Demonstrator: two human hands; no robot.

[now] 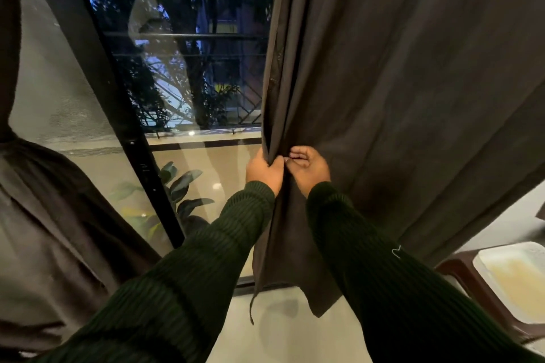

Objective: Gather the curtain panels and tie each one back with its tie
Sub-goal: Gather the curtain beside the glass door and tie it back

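Observation:
A dark brown right curtain panel (398, 74) hangs over the right half of the window. My left hand (264, 169) grips its inner edge at about sill height, fingers wrapped round the bunched folds. My right hand (308, 166) is right beside it, fingers curled into the fabric behind that edge. Below my hands the cloth hangs down in a narrow bundle to the floor. The left curtain panel (38, 215) is at the far left, cinched in at mid-height near the frame edge. The tie itself I cannot make out.
A black window frame post (118, 115) runs diagonally between the panels, with dark glass and trees behind. A leafy plant (182, 186) shows beyond the glass. A brown plastic stool (483, 298) with a white tray (516, 274) stands at lower right. Pale floor lies below.

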